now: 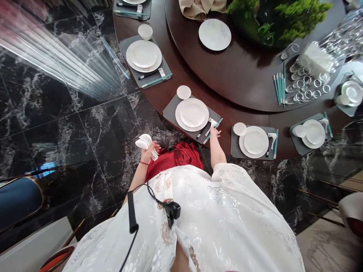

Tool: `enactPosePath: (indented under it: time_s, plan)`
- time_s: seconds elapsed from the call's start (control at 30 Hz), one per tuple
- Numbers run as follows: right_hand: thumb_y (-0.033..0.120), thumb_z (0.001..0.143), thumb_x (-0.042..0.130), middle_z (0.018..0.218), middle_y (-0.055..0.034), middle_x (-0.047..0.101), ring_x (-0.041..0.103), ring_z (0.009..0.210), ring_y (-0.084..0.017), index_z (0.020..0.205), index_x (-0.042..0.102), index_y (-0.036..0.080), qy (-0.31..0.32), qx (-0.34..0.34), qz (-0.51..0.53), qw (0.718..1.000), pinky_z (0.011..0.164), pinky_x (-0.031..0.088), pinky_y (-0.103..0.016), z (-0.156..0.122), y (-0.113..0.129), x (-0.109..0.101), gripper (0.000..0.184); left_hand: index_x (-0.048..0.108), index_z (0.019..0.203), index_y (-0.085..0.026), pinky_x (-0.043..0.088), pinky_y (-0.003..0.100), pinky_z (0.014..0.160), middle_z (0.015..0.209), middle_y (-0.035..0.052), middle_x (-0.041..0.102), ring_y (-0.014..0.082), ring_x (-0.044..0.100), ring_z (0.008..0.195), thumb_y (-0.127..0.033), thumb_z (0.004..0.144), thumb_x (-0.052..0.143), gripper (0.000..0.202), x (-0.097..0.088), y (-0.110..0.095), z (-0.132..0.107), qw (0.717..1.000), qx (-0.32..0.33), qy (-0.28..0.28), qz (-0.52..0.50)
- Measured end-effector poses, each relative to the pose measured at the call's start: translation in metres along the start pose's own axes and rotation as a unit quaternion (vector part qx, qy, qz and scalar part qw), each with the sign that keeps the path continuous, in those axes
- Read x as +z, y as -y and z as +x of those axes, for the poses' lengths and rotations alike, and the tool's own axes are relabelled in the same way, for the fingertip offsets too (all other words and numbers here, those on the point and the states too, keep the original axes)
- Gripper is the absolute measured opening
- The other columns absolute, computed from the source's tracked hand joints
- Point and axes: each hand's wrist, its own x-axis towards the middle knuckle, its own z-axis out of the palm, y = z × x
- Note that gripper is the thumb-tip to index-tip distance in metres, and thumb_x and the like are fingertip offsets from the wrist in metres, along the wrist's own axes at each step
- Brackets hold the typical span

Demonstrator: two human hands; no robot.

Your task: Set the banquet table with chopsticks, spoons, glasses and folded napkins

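My left hand (146,155) is closed around a stack of white soup spoons (145,141), held beside the table edge over the floor. At the place setting in front of me, my right hand (214,132) pinches the handle of a white soup spoon (212,124). This spoon lies at the right side of a grey placemat (170,109), between a dark wrapped item (203,130) and a teal chopstick sleeve (219,122). On the same mat are stacked white plates (194,114) and a small white bowl (184,92).
The setting to the right has a white spoon (273,139); the left setting's cutlery rest (162,72) bears none. A turntable (241,83) carries a white plate (214,34), greenery (300,19), glasses (306,83) and teal sleeves (279,88). A blue chair (19,200) stands left.
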Motion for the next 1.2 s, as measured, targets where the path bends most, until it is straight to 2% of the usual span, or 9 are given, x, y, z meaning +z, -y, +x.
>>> enactPosePath:
  time_s: [0.3, 0.37, 0.43, 0.5, 0.6, 0.7, 0.77, 1.0, 1.2]
  plan:
    - [0.037, 0.100, 0.049, 0.165, -0.0159, 0.034, 0.040, 0.146, -0.033, 0.128, 0.073, 0.025, -0.029, 0.056, 0.037, 0.997, 0.113, 0.044, -0.053, -0.008, 0.004, -0.013, 0.038, 0.070, 0.100, -0.014, 0.058, 0.028, 0.064, 0.078, 0.0066, 0.076, 0.0200, 0.075, 0.068, -0.053, 0.060, 0.092, 0.060, -0.004, -0.001, 0.008, 0.999, -0.027, 0.024, 0.002]
    - [0.032, 0.100, 0.049, 0.167, -0.0151, 0.030, 0.033, 0.151, -0.032, 0.134, 0.069, 0.025, -0.088, 0.023, 0.045, 0.995, 0.117, 0.041, -0.051, -0.029, 0.009, -0.013, 0.040, 0.070, 0.103, -0.014, 0.058, 0.028, 0.064, 0.081, 0.0075, 0.077, 0.0197, 0.075, 0.069, -0.052, 0.064, 0.091, 0.059, -0.005, -0.002, 0.010, 0.999, -0.026, 0.031, 0.001]
    - [0.026, 0.099, 0.048, 0.162, -0.0158, 0.040, 0.037, 0.149, -0.028, 0.136, 0.066, 0.022, -0.105, -0.076, 0.077, 0.989, 0.117, 0.042, -0.044, -0.065, 0.020, -0.004, 0.041, 0.070, 0.110, -0.013, 0.057, 0.027, 0.062, 0.085, 0.0089, 0.078, 0.0187, 0.075, 0.068, -0.051, 0.067, 0.089, 0.061, -0.004, -0.005, 0.012, 0.999, -0.023, 0.042, -0.003]
    - [0.025, 0.098, 0.051, 0.143, -0.0159, 0.060, 0.055, 0.133, -0.024, 0.127, 0.069, 0.018, 0.016, -0.201, 0.148, 0.968, 0.109, 0.049, -0.037, -0.113, 0.038, 0.015, 0.035, 0.068, 0.121, -0.013, 0.056, 0.026, 0.059, 0.089, 0.0104, 0.080, 0.0182, 0.074, 0.067, -0.050, 0.069, 0.089, 0.067, -0.002, -0.008, 0.015, 0.997, -0.023, 0.067, -0.008]
    - [0.040, 0.092, 0.066, 0.106, -0.0095, 0.075, 0.069, 0.094, -0.019, 0.102, 0.075, 0.017, 0.331, -0.302, 0.243, 0.861, 0.086, 0.056, -0.029, -0.195, 0.067, 0.049, 0.026, 0.066, 0.124, -0.012, 0.054, 0.024, 0.054, 0.091, 0.0127, 0.080, 0.0180, 0.073, 0.063, -0.049, 0.068, 0.091, 0.072, 0.002, -0.014, 0.022, 0.994, -0.020, 0.103, -0.006]
    - [0.055, 0.077, 0.082, 0.079, -0.0031, 0.071, 0.065, 0.072, -0.015, 0.087, 0.074, 0.016, 0.533, -0.306, 0.243, 0.751, 0.069, 0.053, -0.025, -0.256, 0.094, 0.075, 0.040, 0.067, 0.112, -0.009, 0.054, 0.024, 0.052, 0.084, 0.0123, 0.079, 0.0183, 0.072, 0.059, -0.051, 0.065, 0.092, 0.067, 0.001, -0.022, 0.033, 0.994, -0.008, 0.106, -0.005]
    - [0.060, 0.070, 0.086, 0.068, -0.0007, 0.066, 0.060, 0.062, -0.013, 0.082, 0.073, 0.015, 0.600, -0.272, 0.232, 0.716, 0.060, 0.050, -0.024, -0.277, 0.114, 0.085, 0.048, 0.065, 0.112, -0.009, 0.056, 0.025, 0.054, 0.083, 0.0105, 0.078, 0.0197, 0.074, 0.061, -0.050, 0.067, 0.091, 0.067, -0.005, -0.030, 0.042, 0.995, 0.005, 0.096, -0.019]
    - [0.056, 0.057, 0.093, 0.074, -0.0030, 0.071, 0.062, 0.064, -0.012, 0.080, 0.074, 0.014, 0.587, -0.219, 0.255, 0.736, 0.056, 0.050, -0.023, -0.296, 0.200, 0.124, 0.051, 0.064, 0.123, -0.011, 0.063, 0.028, 0.059, 0.094, 0.0109, 0.080, 0.0226, 0.078, 0.071, -0.040, 0.069, 0.092, 0.067, -0.038, -0.076, 0.103, 0.995, 0.034, 0.052, -0.075]
    - [0.050, 0.056, 0.095, 0.070, 0.0000, 0.069, 0.059, 0.061, -0.009, 0.074, 0.071, 0.014, 0.504, -0.213, 0.361, 0.755, 0.057, 0.048, -0.019, -0.275, 0.305, 0.167, 0.047, 0.057, 0.142, -0.012, 0.062, 0.041, 0.093, 0.116, 0.0169, 0.078, 0.0310, 0.076, 0.111, -0.036, 0.079, 0.086, 0.073, -0.056, -0.155, 0.190, 0.996, 0.042, 0.046, -0.067]
